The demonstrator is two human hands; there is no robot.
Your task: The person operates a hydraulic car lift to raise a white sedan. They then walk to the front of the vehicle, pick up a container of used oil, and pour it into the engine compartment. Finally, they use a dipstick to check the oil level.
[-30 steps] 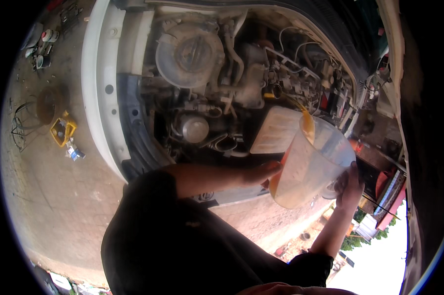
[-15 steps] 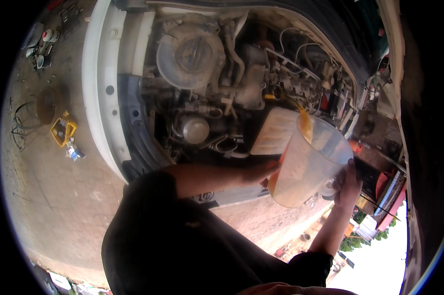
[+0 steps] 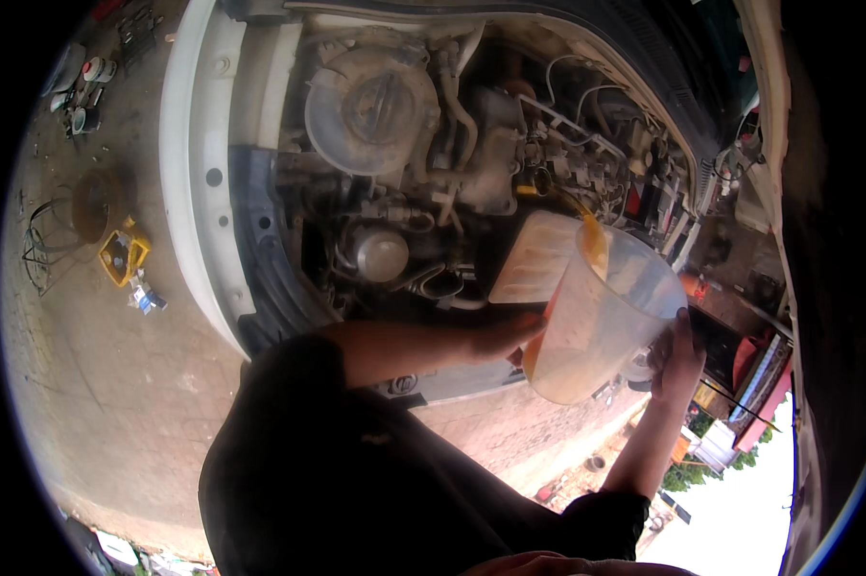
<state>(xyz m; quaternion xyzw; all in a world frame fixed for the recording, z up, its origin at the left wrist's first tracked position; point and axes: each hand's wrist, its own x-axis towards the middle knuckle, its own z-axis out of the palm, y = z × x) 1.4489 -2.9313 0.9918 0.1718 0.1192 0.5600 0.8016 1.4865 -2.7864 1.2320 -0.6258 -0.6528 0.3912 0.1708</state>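
Observation:
A translucent plastic measuring jug is tilted over an open engine bay, amber liquid inside it. That liquid gathers at the spout, and a thin yellow streak runs from there toward a round dark opening on the engine. My left hand presses against the jug's lower left side, its fingertips partly hidden behind the wall. On the far right side, my right hand grips the jug near its rim; its fingers are curled, and the handle cannot be made out.
Beside the jug sits a pale ribbed plastic tank. A round dusty housing and a silver round cap lie farther left in the bay. The white car body edge curves past. On the floor stands a yellow container.
The jug and both hands stay almost in place. The right hand and the jug's rim have shifted very slightly left.

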